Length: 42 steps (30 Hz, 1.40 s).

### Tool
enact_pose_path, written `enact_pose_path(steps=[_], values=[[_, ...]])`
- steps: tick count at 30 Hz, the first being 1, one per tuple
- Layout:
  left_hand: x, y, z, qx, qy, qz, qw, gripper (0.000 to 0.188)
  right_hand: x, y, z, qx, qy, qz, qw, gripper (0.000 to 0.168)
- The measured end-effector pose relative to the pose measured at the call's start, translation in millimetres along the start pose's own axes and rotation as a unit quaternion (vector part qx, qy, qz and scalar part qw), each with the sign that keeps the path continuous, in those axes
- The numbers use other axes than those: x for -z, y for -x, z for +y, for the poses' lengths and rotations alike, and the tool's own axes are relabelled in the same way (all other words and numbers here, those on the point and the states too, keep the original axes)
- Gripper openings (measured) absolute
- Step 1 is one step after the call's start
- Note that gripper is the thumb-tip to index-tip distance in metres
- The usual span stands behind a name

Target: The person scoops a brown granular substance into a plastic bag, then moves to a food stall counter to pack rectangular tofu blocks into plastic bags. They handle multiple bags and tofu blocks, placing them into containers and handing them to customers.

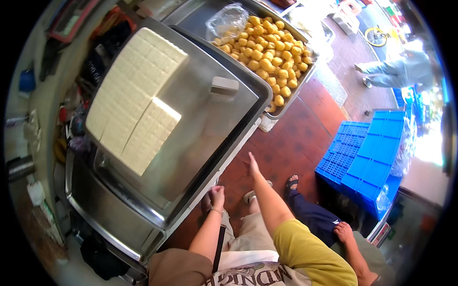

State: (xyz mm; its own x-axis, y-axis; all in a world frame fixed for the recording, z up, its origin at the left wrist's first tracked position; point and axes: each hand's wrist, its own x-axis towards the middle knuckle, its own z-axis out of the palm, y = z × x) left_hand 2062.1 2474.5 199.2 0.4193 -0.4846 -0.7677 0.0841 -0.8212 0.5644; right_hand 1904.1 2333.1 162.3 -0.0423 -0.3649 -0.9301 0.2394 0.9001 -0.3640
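Note:
My left hand [217, 197] hangs beside the pale edge of the metal counter, fingers curled in, with nothing visible in it. My right hand [252, 165] reaches out over the tiled floor, its fingers apart and holding nothing. To the left of both hands lies a large stainless steel tray [200, 139]. Slabs of white tofu [137, 93], scored into squares, cover its left part, and the near slab is shorter than the rest. A small flat metal piece [224, 86] rests in the tray's bare right part.
Golden fried tofu puffs [268, 53] fill another tray, partly under a clear plastic bag [229, 21]. Blue plastic crates [372, 150] stand at right. A seated person's hand [344, 231] rests on their leg near my right side. Someone in light blue [404, 68] is farther off.

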Motion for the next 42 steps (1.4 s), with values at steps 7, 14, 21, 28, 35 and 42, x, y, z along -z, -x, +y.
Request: enact_pose_path(steps=[7, 14, 21, 28, 35, 42], values=[[61, 87, 74, -0.068, -0.263, -0.253, 0.928, 0.034, 120, 148, 27, 0.016, 0.447, 0.188, 0.874, 0.024], [131, 190, 138, -0.207, -0.019, -0.151, 0.966, 0.033, 189, 213, 16, 0.096, 0.333, 0.170, 0.923, 0.007], [181, 188, 197, -0.209, 0.149, -0.115, 0.960, 0.017, 134, 205, -43, 0.161, 0.173, 0.152, 0.960, 0.014], [217, 172, 294, -0.260, 0.224, -0.040, 0.939, 0.016, -3, 291, -106, 0.267, 0.371, 0.142, 0.878, 0.022], [225, 147, 328, -0.318, 0.264, 0.003, 0.911, 0.022, -19, 297, -155, 0.365, 0.269, 0.156, 0.877, 0.015], [204, 136, 335, -0.302, 0.252, 0.071, 0.917, 0.017, 19, 216, -237, 0.361, 0.234, 0.195, 0.881, 0.017]])
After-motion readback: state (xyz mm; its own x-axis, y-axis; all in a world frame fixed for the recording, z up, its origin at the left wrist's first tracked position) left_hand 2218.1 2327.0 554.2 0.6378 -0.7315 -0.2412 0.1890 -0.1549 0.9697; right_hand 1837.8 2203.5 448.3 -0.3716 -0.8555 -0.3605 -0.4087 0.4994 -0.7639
